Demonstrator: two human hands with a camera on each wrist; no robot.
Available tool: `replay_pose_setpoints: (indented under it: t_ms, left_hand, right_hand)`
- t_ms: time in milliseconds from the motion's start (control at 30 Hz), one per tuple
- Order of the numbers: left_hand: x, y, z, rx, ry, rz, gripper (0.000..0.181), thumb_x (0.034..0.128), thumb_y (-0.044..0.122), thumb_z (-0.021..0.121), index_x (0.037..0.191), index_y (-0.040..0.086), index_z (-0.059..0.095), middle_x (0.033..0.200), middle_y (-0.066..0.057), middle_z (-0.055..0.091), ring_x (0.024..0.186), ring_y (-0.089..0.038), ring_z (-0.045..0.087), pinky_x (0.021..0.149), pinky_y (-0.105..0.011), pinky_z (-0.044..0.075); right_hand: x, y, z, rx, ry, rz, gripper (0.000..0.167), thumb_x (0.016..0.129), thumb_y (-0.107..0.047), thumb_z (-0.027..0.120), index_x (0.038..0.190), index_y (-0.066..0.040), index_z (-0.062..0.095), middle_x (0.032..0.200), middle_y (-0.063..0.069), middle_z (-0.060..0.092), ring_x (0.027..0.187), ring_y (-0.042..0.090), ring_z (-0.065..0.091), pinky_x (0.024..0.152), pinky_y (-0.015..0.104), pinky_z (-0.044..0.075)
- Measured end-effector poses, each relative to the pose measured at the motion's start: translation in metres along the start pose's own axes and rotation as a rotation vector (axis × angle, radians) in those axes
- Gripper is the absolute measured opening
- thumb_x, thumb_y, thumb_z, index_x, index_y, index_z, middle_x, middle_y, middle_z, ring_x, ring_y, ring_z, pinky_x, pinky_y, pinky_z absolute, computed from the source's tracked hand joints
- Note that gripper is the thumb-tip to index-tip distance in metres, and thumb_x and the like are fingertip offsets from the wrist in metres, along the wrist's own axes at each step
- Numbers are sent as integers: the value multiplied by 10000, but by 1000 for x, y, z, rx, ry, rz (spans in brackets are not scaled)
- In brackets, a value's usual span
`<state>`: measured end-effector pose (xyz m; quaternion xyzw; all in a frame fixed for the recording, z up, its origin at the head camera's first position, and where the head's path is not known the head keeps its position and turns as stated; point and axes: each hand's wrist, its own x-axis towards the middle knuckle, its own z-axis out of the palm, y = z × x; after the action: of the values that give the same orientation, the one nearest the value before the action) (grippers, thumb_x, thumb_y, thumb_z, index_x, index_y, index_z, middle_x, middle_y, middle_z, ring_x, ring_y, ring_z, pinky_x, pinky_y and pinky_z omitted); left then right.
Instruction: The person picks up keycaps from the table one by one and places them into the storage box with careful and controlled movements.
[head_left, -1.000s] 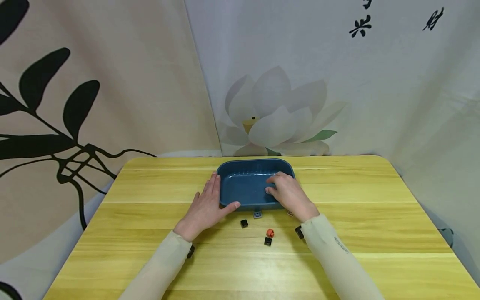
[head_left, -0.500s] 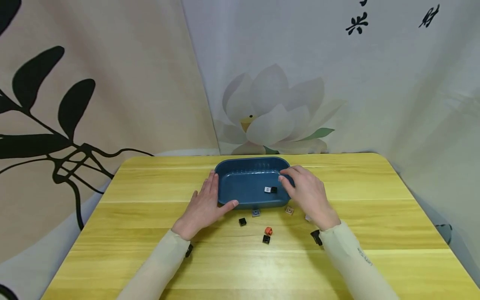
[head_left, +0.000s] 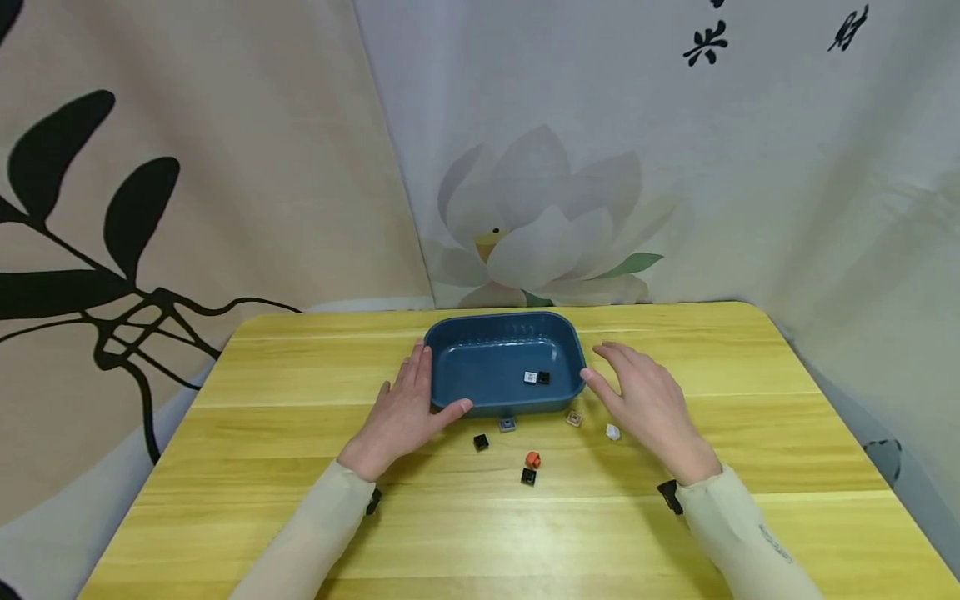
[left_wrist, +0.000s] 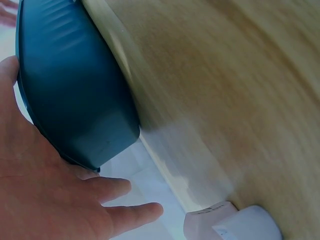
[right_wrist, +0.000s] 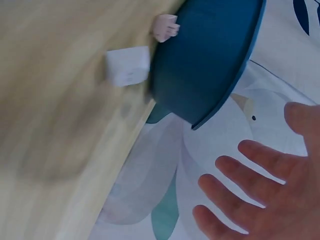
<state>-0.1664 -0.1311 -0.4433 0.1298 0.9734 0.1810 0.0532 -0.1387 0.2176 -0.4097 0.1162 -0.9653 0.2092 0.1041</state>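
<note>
A dark blue rectangular tray (head_left: 480,404) sits near the table's far edge. My left hand (head_left: 397,414) lies against its left side, fingers straight, thumb at the front rim. To the right of the tray hovers my right hand (head_left: 651,402), fingers spread and holding nothing; its thumb is close to the tray's right rim. Inside are a white block (head_left: 531,377) and a black block (head_left: 543,377), side by side. In front lie a grey-blue block (head_left: 507,425), a beige block (head_left: 573,418), a white block (head_left: 612,432), two black blocks (head_left: 481,442) and an orange piece (head_left: 532,459).
The wooden table (head_left: 300,533) ends at a printed cloth (head_left: 637,150) behind the tray. In the left wrist view, pale objects (left_wrist: 247,225) of unclear kind show at the lower edge.
My right hand has drawn out of the tray and moved right, its fingers spreading. The white and black blocks it covered now show in the tray. The left hand stays against the tray.
</note>
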Motion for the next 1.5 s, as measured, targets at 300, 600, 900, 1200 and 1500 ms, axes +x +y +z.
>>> replay_pose_setpoints:
  t_ms: [300,600,900,1200,1500]
  left_hand:
    - [1,-1,0,-5,6,-1,1167,925,769,534,1645,-14,55,1731,-166,-20,1560,-432,146,1135,-755,220]
    - [1,0,0,6,0,0,1191,907,817,493,1647,-6,52,1734,-154,-22,1563,-417,150,1142,-741,230]
    - [0,1,0,7,6,10,1195,907,818,493,1644,-14,57,1734,-151,-25,1562,-419,157,1129,-749,247]
    - [-1,1,0,4,2,4,1175,920,786,520,1645,-10,49,1734,-149,-34,1563,-421,148,1135,-748,236]
    - [0,-1,1,7,4,8,1199,903,832,474,1646,-8,47,1734,-144,-40,1564,-415,148,1135,-746,237]
  right_hand:
    - [-15,13,-1,-33,-91,13,667,1059,-535,518,1476,-15,541,1531,238,489,1346,475,504,1036,662,430]
    - [-26,19,1,-49,-204,34,712,1029,-570,556,1499,-36,534,1585,242,416,1396,475,452,1050,669,423]
    - [-32,24,10,-52,-287,-2,706,992,-511,657,1500,-36,534,1591,244,407,1402,480,446,1078,651,414]
    - [-37,22,15,-74,-297,-71,699,947,-481,732,1472,-49,570,1557,228,465,1361,458,508,1028,643,460]
    - [-37,22,17,-114,-296,-119,543,919,-327,800,1373,-63,661,1384,178,630,1221,395,628,945,579,536]
